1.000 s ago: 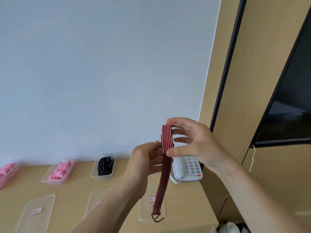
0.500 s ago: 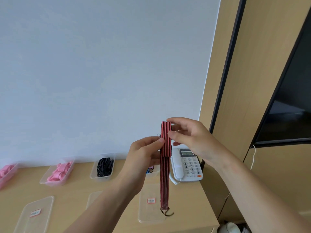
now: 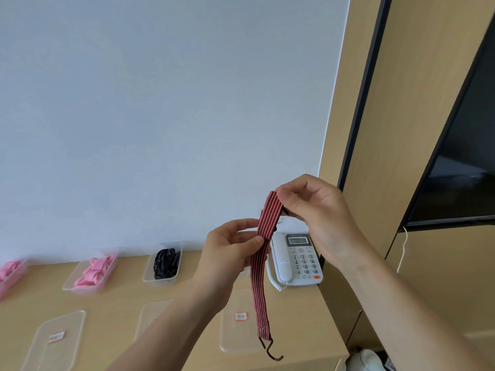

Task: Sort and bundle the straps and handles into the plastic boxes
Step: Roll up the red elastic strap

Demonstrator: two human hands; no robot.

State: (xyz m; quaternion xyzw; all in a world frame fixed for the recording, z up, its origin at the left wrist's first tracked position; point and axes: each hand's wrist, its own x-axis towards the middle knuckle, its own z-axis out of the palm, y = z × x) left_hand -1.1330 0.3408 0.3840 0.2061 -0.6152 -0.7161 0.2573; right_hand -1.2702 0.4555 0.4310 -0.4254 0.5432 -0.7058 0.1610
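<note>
Strap (image 3: 261,274), striped red and black, hangs in the air above the desk (image 3: 115,298). The right hand (image 3: 313,207) pinches its folded top; the left hand (image 3: 230,253) pinches it just below. Its lower end crosses a labelled lid (image 3: 235,336), a metal hook (image 3: 273,350) dangling.

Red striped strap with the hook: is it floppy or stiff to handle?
Probably floppy: the red striped strap folds sharply over at the right hand and hangs limp below the left hand. Likely light, since fingertip pinches carry it. The metal hook at its end may weight it and make it swing.
</note>
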